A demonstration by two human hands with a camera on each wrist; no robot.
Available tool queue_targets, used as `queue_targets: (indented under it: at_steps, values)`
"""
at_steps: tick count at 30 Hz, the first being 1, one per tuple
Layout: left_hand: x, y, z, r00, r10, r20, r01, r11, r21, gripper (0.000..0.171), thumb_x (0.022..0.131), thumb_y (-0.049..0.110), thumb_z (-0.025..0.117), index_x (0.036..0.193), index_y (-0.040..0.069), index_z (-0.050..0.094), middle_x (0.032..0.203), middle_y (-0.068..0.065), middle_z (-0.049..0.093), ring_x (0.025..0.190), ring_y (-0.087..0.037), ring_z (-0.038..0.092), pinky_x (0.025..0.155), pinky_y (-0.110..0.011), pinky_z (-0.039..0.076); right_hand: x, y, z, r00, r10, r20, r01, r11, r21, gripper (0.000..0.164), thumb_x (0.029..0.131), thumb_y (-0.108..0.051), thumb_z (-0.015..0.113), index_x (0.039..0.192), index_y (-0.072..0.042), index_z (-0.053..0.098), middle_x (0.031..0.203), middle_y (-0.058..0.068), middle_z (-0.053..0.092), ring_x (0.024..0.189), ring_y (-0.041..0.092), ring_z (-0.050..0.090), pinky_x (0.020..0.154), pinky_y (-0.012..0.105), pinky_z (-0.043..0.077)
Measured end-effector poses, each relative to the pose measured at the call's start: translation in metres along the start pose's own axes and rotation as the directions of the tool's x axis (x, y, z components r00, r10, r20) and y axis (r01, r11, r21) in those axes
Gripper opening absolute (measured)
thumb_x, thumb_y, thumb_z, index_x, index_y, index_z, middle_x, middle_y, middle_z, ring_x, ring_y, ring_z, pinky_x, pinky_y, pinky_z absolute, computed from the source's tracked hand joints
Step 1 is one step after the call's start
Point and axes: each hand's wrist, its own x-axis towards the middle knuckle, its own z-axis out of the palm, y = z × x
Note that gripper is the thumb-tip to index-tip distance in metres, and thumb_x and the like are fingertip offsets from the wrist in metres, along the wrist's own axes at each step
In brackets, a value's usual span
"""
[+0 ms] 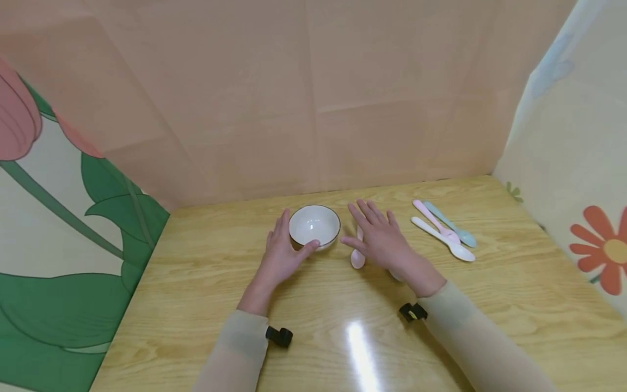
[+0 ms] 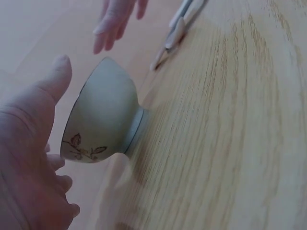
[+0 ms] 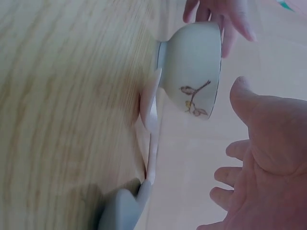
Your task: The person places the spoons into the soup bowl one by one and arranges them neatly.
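A white bowl (image 1: 318, 220) with a dark rim stands upright on the wooden table (image 1: 206, 294). Brown leaf sprigs show on its outside in both wrist views. My left hand (image 1: 280, 251) is at the bowl's left side, fingers extended and thumb spread by the near rim. To the right of the bowl, my right hand (image 1: 384, 239) hovers palm down with its fingers spread, holding nothing. Beneath it lies a pale pink spoon (image 1: 358, 259), its handle partly hidden by the hand. A greyish spoon (image 3: 121, 211) beside that one shows in the right wrist view, mostly covered from above.
Farther right lie a pink spoon (image 1: 430, 215), a light blue spoon (image 1: 446, 220) and a white spoon (image 1: 459, 251), close together. A plain peach backdrop (image 1: 313, 109) rises along the table's far edge. Flower-printed sheets (image 1: 553, 163) flank both sides.
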Motion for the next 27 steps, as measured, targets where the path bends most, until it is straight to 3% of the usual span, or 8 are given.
queue_targets:
  at_steps: [7,14,21,27]
  values:
    - [0.004,0.002,0.004,1.0,-0.026,0.003,0.026,0.999,-0.03,0.126,0.093,0.065,0.082,0.178,0.012,0.006,0.181,-0.02,0.017,0.161,-0.06,0.017,0.124,-0.075,0.026,0.003,0.014,-0.002,0.999,0.043,0.01,-0.043,0.999,-0.005,0.093,0.111,-0.06,0.059,0.177,-0.008,0.019,0.182,0.022,0.013,0.166,0.047,0.011,0.126,0.079,0.008]
    - [0.007,-0.001,0.009,1.0,-0.004,-0.016,0.004,0.999,-0.033,0.128,0.09,0.06,0.088,0.177,0.009,0.009,0.179,-0.021,0.024,0.159,-0.057,0.024,0.125,-0.073,0.026,0.005,0.025,-0.003,0.996,0.088,0.021,-0.089,0.996,0.015,0.094,0.111,-0.057,0.061,0.177,-0.006,0.017,0.181,0.025,0.015,0.166,0.048,0.011,0.125,0.08,0.008]
    - [0.008,-0.003,0.01,0.999,-0.03,-0.028,0.028,0.998,-0.05,0.128,0.089,0.059,0.09,0.177,0.007,0.011,0.179,-0.019,0.025,0.158,-0.058,0.026,0.122,-0.074,0.031,0.004,0.035,0.0,0.997,0.074,-0.012,-0.073,0.996,0.047,0.095,0.11,-0.062,0.059,0.176,-0.007,0.02,0.177,0.029,0.023,0.162,0.053,0.021,0.122,0.083,0.014]
    - [0.007,-0.002,0.01,0.998,-0.056,-0.017,0.054,0.996,-0.069,0.129,0.089,0.06,0.09,0.177,0.01,0.01,0.18,-0.018,0.023,0.157,-0.059,0.027,0.12,-0.074,0.036,0.001,0.033,-0.003,0.994,0.101,0.033,-0.103,0.994,0.036,0.093,0.111,-0.052,0.064,0.176,-0.004,0.019,0.175,0.03,0.027,0.161,0.052,0.025,0.124,0.08,0.014]
